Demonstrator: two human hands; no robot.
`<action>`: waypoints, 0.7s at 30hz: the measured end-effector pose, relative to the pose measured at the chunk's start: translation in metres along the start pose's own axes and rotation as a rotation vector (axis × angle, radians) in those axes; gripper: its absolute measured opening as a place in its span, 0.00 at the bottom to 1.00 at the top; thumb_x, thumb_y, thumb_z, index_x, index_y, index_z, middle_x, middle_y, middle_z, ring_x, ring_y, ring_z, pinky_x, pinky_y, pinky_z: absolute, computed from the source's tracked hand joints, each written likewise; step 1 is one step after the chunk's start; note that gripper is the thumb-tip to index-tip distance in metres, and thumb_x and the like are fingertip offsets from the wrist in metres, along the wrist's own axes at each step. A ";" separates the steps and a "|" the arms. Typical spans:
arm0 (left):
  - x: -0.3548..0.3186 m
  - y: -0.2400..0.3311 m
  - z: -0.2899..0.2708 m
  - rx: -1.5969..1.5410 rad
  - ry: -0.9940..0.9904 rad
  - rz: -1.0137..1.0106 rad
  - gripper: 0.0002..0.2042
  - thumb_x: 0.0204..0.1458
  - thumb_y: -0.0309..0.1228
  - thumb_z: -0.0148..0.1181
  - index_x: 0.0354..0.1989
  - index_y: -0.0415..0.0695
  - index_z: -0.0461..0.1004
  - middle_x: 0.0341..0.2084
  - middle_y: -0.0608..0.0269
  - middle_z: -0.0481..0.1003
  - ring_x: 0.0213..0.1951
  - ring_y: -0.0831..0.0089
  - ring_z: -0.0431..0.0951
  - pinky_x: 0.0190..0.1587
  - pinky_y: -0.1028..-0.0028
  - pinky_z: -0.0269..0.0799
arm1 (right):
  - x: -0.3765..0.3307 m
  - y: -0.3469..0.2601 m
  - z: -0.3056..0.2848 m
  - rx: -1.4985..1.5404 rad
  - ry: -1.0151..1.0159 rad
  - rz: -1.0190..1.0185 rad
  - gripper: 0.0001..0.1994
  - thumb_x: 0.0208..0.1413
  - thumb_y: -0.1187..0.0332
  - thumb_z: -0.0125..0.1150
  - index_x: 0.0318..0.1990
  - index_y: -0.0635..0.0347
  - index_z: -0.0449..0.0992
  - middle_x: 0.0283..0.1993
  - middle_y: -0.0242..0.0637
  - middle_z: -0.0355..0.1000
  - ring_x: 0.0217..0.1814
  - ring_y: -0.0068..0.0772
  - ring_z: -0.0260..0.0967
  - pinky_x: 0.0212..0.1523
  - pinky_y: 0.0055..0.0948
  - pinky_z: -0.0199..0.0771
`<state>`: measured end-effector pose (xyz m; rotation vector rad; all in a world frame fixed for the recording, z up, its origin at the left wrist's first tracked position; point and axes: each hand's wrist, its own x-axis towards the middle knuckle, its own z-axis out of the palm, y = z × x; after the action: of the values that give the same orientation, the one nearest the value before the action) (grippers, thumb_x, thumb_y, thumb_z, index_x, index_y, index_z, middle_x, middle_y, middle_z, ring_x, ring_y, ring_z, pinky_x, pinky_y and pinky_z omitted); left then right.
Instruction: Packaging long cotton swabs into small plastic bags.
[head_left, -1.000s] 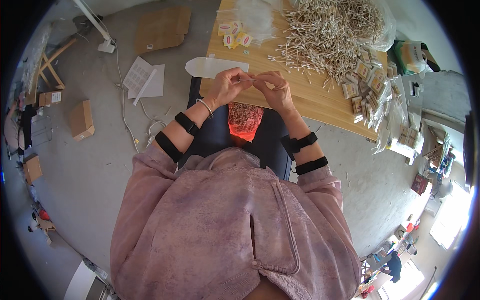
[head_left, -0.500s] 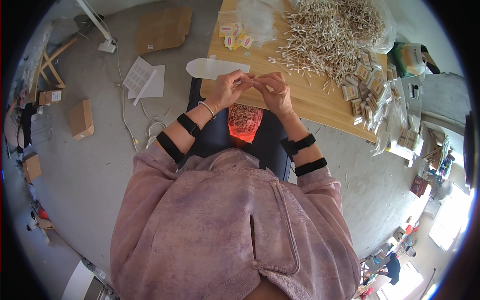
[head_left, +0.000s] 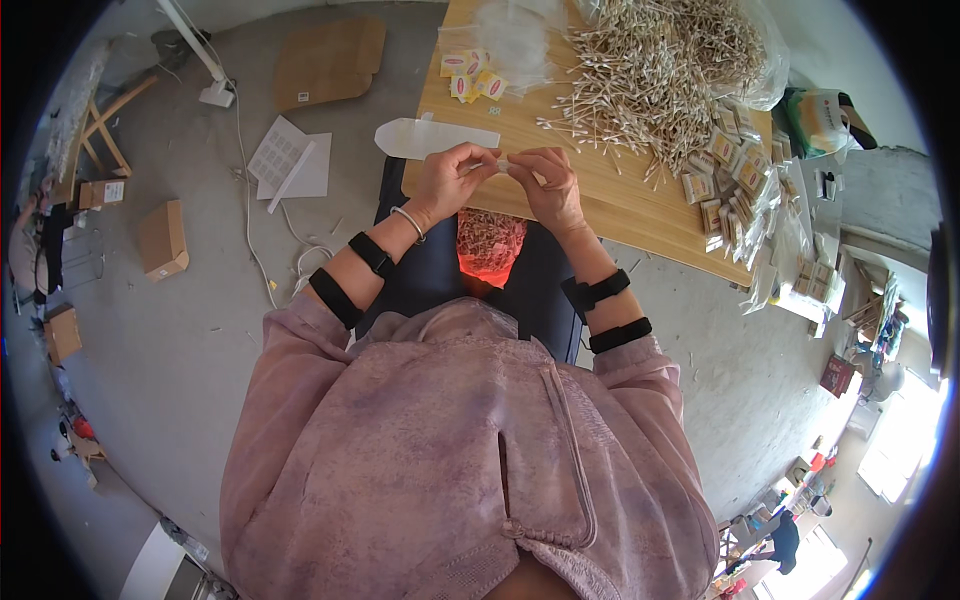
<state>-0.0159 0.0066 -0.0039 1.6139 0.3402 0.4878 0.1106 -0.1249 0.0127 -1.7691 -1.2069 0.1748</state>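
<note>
My left hand (head_left: 455,180) and my right hand (head_left: 548,188) meet above the table's near edge, fingertips pinched close together. Between them shows a small whitish bit of something, too small to name. Below, over my lap, a bag glowing red (head_left: 489,245) is full of cotton swabs. Beyond the left hand lies a white pointed strip of card or paper (head_left: 435,138). A big heap of loose cotton swabs (head_left: 660,70) spreads over the far right of the table, partly in a clear plastic bag.
The wooden table (head_left: 620,215) carries small yellow-and-white labels (head_left: 472,75), clear plastic bags (head_left: 515,40) and packed small bags (head_left: 740,180) at its right edge. Cardboard boxes (head_left: 165,240), a flat cardboard sheet (head_left: 330,60), white papers (head_left: 295,160) and a cable lie on the floor at left.
The fingertips of my two hands have drawn slightly apart, the left shifting a little left. The rest looks the same.
</note>
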 end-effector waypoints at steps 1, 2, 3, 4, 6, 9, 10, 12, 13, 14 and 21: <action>0.000 0.000 0.001 0.033 0.017 -0.003 0.05 0.49 0.22 0.60 0.33 0.36 0.72 0.35 0.57 0.77 0.40 0.75 0.77 0.44 0.77 0.74 | 0.000 -0.001 0.000 -0.011 0.001 0.007 0.09 0.41 0.72 0.66 0.34 0.56 0.77 0.33 0.32 0.74 0.38 0.39 0.67 0.42 0.33 0.68; 0.000 0.000 0.002 0.066 0.034 -0.006 0.05 0.49 0.22 0.59 0.33 0.36 0.72 0.34 0.57 0.78 0.39 0.75 0.77 0.43 0.76 0.74 | 0.000 -0.002 0.000 -0.022 0.001 0.014 0.10 0.41 0.72 0.66 0.35 0.56 0.77 0.34 0.33 0.74 0.39 0.40 0.67 0.42 0.33 0.67; 0.000 0.000 0.002 0.066 0.035 -0.004 0.05 0.49 0.22 0.59 0.33 0.36 0.72 0.34 0.57 0.78 0.39 0.75 0.77 0.43 0.76 0.74 | 0.002 -0.005 0.000 -0.022 0.001 0.012 0.10 0.41 0.72 0.66 0.35 0.56 0.77 0.34 0.33 0.74 0.39 0.40 0.67 0.42 0.33 0.67; 0.000 0.000 0.003 0.037 0.055 -0.021 0.04 0.49 0.22 0.59 0.33 0.36 0.72 0.34 0.57 0.78 0.39 0.75 0.78 0.43 0.76 0.74 | 0.004 -0.009 -0.001 -0.049 0.025 -0.003 0.10 0.41 0.72 0.66 0.34 0.57 0.76 0.34 0.33 0.73 0.39 0.40 0.67 0.43 0.33 0.67; 0.000 0.000 0.003 0.007 0.074 -0.035 0.04 0.49 0.22 0.59 0.32 0.36 0.72 0.34 0.57 0.78 0.38 0.74 0.78 0.43 0.77 0.74 | 0.005 -0.011 -0.001 -0.078 0.049 -0.020 0.10 0.41 0.72 0.66 0.34 0.58 0.76 0.35 0.34 0.73 0.40 0.40 0.67 0.43 0.33 0.67; 0.001 0.003 0.002 0.060 0.016 -0.062 0.05 0.50 0.21 0.58 0.35 0.35 0.71 0.39 0.58 0.76 0.42 0.77 0.76 0.47 0.79 0.71 | 0.005 -0.008 -0.001 -0.070 0.018 -0.037 0.08 0.40 0.72 0.66 0.31 0.57 0.75 0.36 0.33 0.72 0.41 0.40 0.66 0.43 0.34 0.67; 0.001 0.005 0.003 0.062 0.017 -0.067 0.05 0.51 0.21 0.57 0.35 0.35 0.71 0.39 0.58 0.76 0.42 0.77 0.75 0.47 0.79 0.71 | 0.005 -0.006 0.000 -0.067 0.021 -0.051 0.08 0.40 0.72 0.66 0.31 0.57 0.75 0.36 0.33 0.72 0.41 0.39 0.66 0.43 0.33 0.67; 0.001 0.005 0.003 0.066 0.018 -0.072 0.05 0.51 0.21 0.57 0.36 0.35 0.71 0.39 0.58 0.76 0.42 0.77 0.75 0.47 0.79 0.71 | 0.004 -0.004 0.000 -0.063 0.025 -0.066 0.08 0.40 0.73 0.66 0.30 0.57 0.75 0.35 0.32 0.72 0.41 0.39 0.66 0.42 0.33 0.67; 0.001 0.004 0.001 0.044 0.031 -0.045 0.06 0.50 0.22 0.58 0.35 0.35 0.71 0.37 0.57 0.77 0.41 0.76 0.77 0.45 0.77 0.73 | 0.004 -0.004 0.000 -0.068 0.026 -0.059 0.07 0.40 0.73 0.66 0.30 0.57 0.75 0.35 0.32 0.72 0.41 0.39 0.66 0.42 0.33 0.67; 0.000 0.003 0.000 0.021 0.042 -0.018 0.07 0.49 0.23 0.59 0.35 0.35 0.72 0.35 0.56 0.78 0.39 0.75 0.78 0.43 0.76 0.74 | 0.004 -0.004 0.001 -0.072 0.028 -0.051 0.06 0.41 0.73 0.65 0.29 0.57 0.76 0.35 0.32 0.72 0.41 0.39 0.66 0.42 0.33 0.67; 0.001 0.005 0.001 0.065 0.048 -0.013 0.06 0.50 0.23 0.58 0.35 0.34 0.72 0.36 0.55 0.78 0.39 0.75 0.78 0.42 0.77 0.74 | 0.007 -0.011 0.003 -0.064 0.034 -0.035 0.07 0.41 0.73 0.65 0.31 0.56 0.75 0.36 0.32 0.72 0.40 0.39 0.66 0.42 0.33 0.67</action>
<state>-0.0148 0.0055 0.0010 1.6635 0.4057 0.5114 0.1048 -0.1173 0.0223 -1.7983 -1.2298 0.0860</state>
